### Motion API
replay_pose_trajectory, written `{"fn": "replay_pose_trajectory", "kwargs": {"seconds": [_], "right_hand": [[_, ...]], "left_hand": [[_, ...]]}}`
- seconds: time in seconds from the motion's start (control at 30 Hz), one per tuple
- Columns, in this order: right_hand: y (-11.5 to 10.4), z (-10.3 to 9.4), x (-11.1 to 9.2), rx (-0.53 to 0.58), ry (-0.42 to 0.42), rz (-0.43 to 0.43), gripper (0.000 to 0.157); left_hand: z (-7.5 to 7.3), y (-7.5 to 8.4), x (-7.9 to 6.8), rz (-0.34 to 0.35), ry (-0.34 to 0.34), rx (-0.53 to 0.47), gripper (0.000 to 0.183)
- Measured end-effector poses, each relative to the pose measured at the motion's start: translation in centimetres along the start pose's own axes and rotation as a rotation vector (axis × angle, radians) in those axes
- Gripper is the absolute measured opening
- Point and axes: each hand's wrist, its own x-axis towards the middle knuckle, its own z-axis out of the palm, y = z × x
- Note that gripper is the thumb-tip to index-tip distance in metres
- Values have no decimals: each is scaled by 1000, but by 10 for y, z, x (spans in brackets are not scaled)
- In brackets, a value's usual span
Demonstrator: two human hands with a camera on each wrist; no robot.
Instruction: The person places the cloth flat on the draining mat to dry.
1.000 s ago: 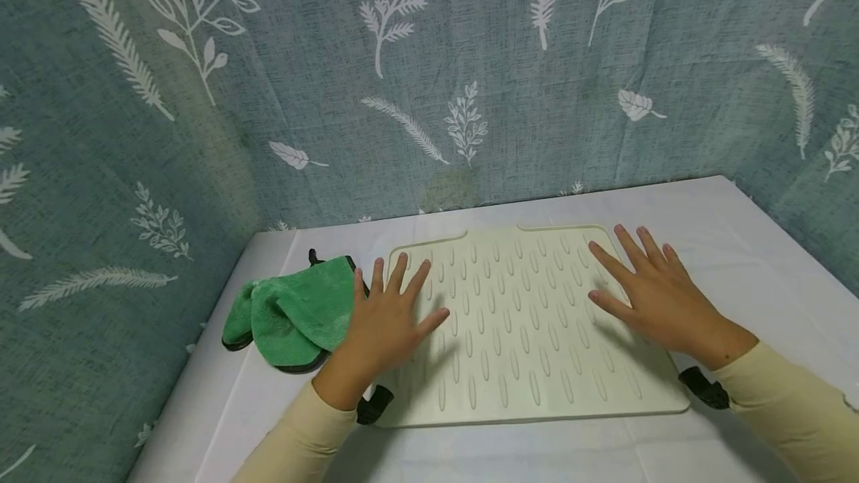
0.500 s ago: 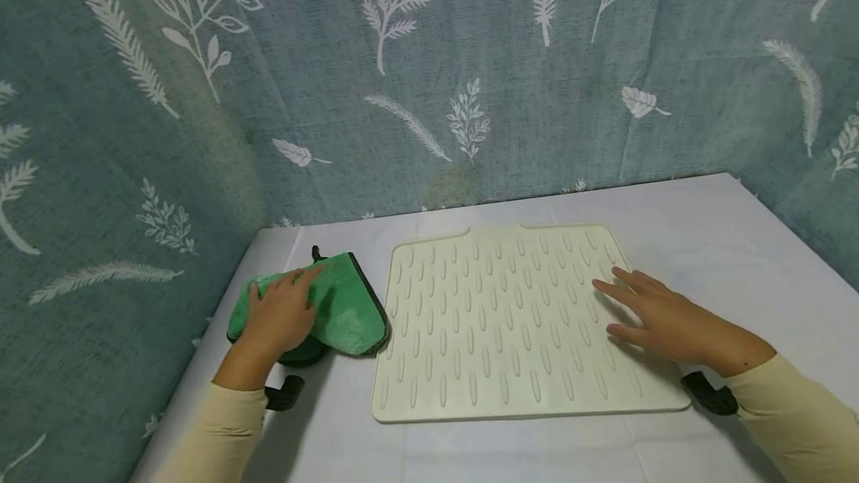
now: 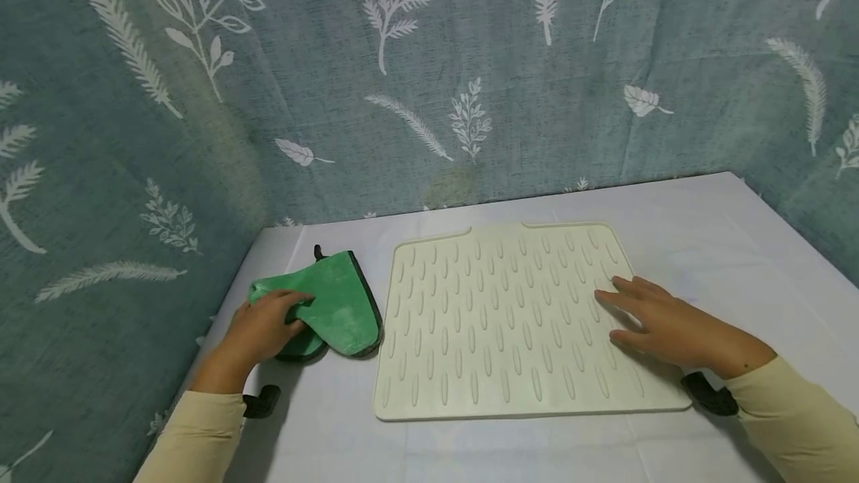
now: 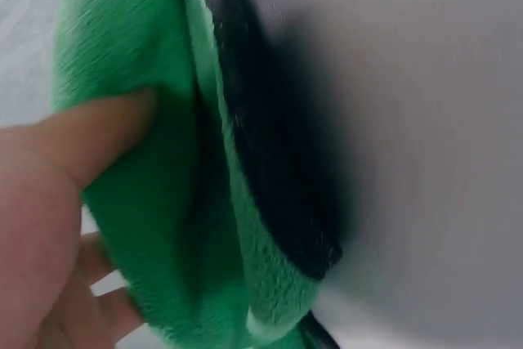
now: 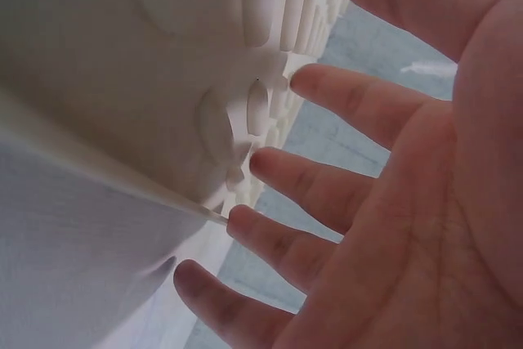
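Observation:
A green plush cloth (image 3: 338, 304) with dark edging lies folded at the left of the table. My left hand (image 3: 260, 325) holds its left end. In the left wrist view the thumb (image 4: 110, 132) presses one face of the cloth (image 4: 139, 38), with other fingers behind it. To the right of the cloth lies a cream ridged mat (image 3: 496, 319), flat on the table. My right hand (image 3: 671, 323) is over the mat's right edge, palm down, with nothing in it. The right wrist view shows its fingers (image 5: 319, 185) spread and nearly straight beside the mat's ridges (image 5: 216, 124).
The table (image 3: 510, 449) has a white cover. Behind it and along both sides hangs a grey-green curtain (image 3: 429, 133) with white leaf prints. A small dark loop (image 3: 318, 250) sticks out at the cloth's far edge. Each wrist carries a black strap piece (image 3: 709, 393).
My left hand has moved left from above the mat to the cloth and taken hold, drawing its left end slightly rightward. My right hand has lowered and shifted slightly nearer.

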Motion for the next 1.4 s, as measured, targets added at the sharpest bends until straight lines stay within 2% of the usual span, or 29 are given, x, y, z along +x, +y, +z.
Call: {"fn": "replay_pose_trajectory", "kwargs": {"seconds": [0.17,0.4,0.53,0.63,0.8,0.87,1.1,1.4], "right_hand": [[0,0,-1,-9,-7,10,65],[0,-1,0,-21,-16,18,64],[0,-1,1,-26,-14,13,64],[0,-1,1,-20,-13,9,63],[0,0,0,-15,-17,7,64],[-1,0,0,-21,-14,4,64],[-3,1,-1,-33,-6,-3,62],[-3,2,-1,-28,2,11,62]], "left_hand": [[1,3,3,-6,101,-1,33],[-2,11,9,-13,179,-34,35],[-8,18,10,1,247,-43,36],[-11,24,10,23,306,-62,34],[-14,35,10,102,428,-93,27],[-16,41,9,115,440,-113,25],[-22,67,7,109,385,-147,26],[-28,99,9,214,435,-142,19]]}}
